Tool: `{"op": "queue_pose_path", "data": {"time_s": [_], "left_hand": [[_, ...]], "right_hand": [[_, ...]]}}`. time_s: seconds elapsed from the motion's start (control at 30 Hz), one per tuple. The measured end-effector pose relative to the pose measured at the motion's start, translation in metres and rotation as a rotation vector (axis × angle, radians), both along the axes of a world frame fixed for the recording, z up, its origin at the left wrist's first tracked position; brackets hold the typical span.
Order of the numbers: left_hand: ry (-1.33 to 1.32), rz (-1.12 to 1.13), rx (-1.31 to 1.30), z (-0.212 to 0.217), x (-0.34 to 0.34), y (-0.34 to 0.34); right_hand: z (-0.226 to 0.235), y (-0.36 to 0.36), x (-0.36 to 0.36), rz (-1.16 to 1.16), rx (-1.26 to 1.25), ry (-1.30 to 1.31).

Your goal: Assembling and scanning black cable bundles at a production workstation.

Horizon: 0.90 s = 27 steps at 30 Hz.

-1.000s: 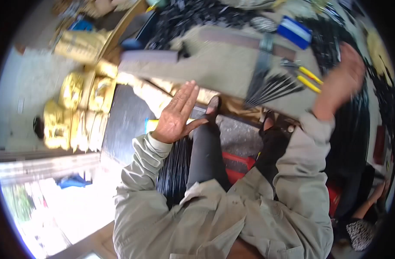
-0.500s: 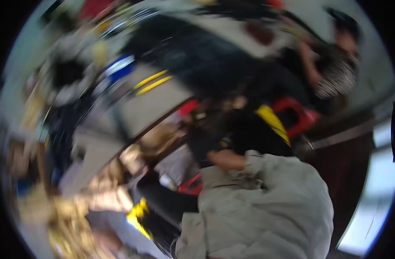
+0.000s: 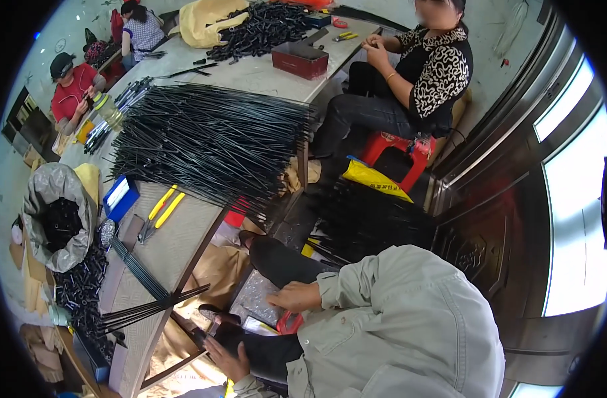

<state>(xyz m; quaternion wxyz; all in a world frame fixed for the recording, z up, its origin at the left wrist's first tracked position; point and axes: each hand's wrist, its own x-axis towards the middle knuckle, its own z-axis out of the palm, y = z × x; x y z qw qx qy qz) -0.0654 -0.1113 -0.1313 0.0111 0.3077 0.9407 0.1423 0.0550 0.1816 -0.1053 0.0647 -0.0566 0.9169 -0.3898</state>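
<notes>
My left hand (image 3: 227,358) lies by my dark-trousered left knee, fingers stretched and apart, holding nothing. Over my right thigh, my right hand (image 3: 295,296) is lowered with its fingers extended; nothing shows in it. Nearest to the left hand, a small bundle of thin black rods (image 3: 154,310) sticks out over the table edge. Thin greenish-black rods (image 3: 141,268) lie behind it. A large heap of long black rods (image 3: 204,139) covers the middle of the table. Yellow-handled pliers (image 3: 161,211) rest beside a blue box (image 3: 121,197).
At the left stands a grey sack (image 3: 35,219) of black parts, with more small black parts (image 3: 81,285) spilled below. Across the table, a person (image 3: 423,73) sits on a red stool (image 3: 419,156). More black rods (image 3: 370,215) lie right of my legs, near a dark door (image 3: 496,245).
My view has turned and steadied from heavy blur. My right hand has moved left and down, from beside the dark rods to over my thigh. My left hand has come nearer my knee.
</notes>
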Motion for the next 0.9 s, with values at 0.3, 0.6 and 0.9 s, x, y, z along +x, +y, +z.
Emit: {"op": "queue_pose_path", "data": {"time_s": [0.3, 0.6, 0.9], "left_hand": [[-0.788, 0.312, -0.038, 0.023, -0.01, -0.027], [0.177, 0.037, 0.385, 0.141, -0.045, -0.044], [0.189, -0.41, 0.183, 0.146, -0.143, 0.033]], "right_hand": [[-0.008, 0.007, -0.006, 0.063, 0.118, -0.083], [0.024, -0.009, -0.038, 0.144, 0.109, 0.017], [0.162, 0.002, -0.14, -0.345, -0.668, 0.593]]}}
